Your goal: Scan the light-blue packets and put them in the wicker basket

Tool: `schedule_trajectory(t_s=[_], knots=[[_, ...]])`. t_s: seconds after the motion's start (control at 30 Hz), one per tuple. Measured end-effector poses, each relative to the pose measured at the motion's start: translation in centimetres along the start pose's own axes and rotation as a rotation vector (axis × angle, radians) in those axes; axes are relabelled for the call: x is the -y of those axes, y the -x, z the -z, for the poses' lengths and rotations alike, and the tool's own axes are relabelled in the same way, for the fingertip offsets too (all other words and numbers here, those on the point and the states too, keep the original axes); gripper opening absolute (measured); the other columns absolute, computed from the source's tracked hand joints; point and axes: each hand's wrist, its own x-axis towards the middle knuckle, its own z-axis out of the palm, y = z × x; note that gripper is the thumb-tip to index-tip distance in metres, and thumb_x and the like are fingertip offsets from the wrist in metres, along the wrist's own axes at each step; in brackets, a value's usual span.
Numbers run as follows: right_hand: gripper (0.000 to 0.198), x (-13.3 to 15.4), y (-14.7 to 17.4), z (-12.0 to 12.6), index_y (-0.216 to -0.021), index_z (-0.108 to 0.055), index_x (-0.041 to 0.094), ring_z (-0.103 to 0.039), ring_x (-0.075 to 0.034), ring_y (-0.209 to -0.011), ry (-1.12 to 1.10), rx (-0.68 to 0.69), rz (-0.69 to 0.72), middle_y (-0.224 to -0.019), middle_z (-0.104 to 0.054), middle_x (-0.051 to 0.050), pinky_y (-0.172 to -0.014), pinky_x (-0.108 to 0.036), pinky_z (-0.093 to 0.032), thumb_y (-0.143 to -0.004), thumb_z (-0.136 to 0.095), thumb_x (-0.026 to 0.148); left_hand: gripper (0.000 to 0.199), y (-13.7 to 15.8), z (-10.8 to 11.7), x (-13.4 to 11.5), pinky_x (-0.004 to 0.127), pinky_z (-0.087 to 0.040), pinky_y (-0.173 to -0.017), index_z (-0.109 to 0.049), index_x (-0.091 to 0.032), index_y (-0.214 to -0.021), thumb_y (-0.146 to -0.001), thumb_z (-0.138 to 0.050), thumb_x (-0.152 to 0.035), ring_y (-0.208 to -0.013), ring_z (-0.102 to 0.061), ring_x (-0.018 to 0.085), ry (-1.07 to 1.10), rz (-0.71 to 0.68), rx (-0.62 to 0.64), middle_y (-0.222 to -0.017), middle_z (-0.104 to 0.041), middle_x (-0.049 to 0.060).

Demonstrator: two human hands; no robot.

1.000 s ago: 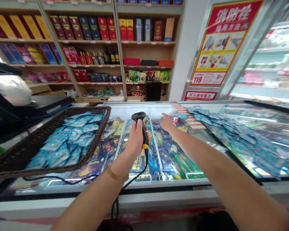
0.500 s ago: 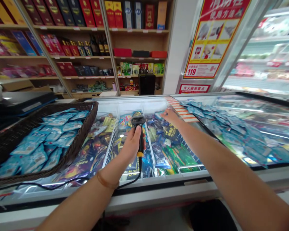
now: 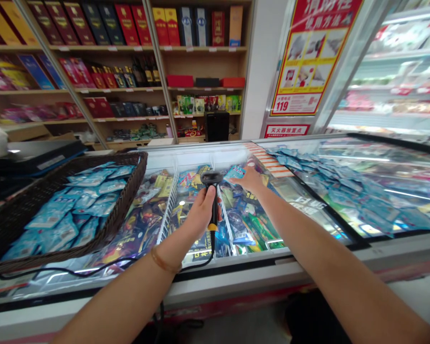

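Observation:
My left hand [image 3: 203,210] is wrapped round the handle of a black barcode scanner [image 3: 212,179], its head up and its cable trailing down. The scanner is above the wire-divided part of a chest freezer [image 3: 197,284]. Farther back, my right hand [image 3: 252,179] has its thumb and fingers closed on a small light-blue packet [image 3: 235,172] over the right compartment. Frozen packs in green, purple and yellow wrappers lie below, among them green packs [image 3: 260,229]. A white wire divider [image 3: 225,217] runs between the hands.
Many blue packets lie in a brown wicker basket [image 3: 141,177] on the left. A similar pile of blue packets [image 3: 340,186] rests on the glass at the right. Shelves of boxes [image 3: 139,24] stand behind. The scanner's black cable [image 3: 79,274] crosses the freezer's front.
The blue packet, partly covered before, now shows more fully at my right hand, whose fingers have come round it. The scanner has shifted slightly right in view, still in my left hand.

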Motion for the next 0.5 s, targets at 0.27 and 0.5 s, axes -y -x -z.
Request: schedule_trajectory(t_s=[0.27, 0.5], knots=[[0.062, 0.4, 0.1, 0.5, -0.119, -0.055, 0.024, -0.068, -0.020, -0.079, -0.811, 0.054, 0.064, -0.084, -0.071, 0.002, -0.077, -0.034, -0.055, -0.063, -0.082, 0.028, 0.056, 0.0, -0.1, 0.6, 0.023, -0.040, -0.038, -0.048, -0.021, -0.089, -0.077, -0.061, -0.075, -0.041, -0.052, 0.009, -0.018, -0.027, 0.068, -0.069, -0.059, -0.003], [0.028, 2.5, 1.2, 1.6, -0.081, -0.064, 0.021, -0.069, -0.017, -0.074, -1.129, 0.246, -0.050, -0.071, -0.070, 0.002, -0.073, -0.029, -0.054, -0.070, -0.081, 0.040, 0.053, 0.4, -0.8, 0.3, 0.023, -0.041, -0.040, -0.048, -0.021, -0.089, -0.078, -0.063, -0.071, -0.043, -0.052, 0.009, -0.017, -0.046, 0.125, -0.071, -0.060, -0.003]])
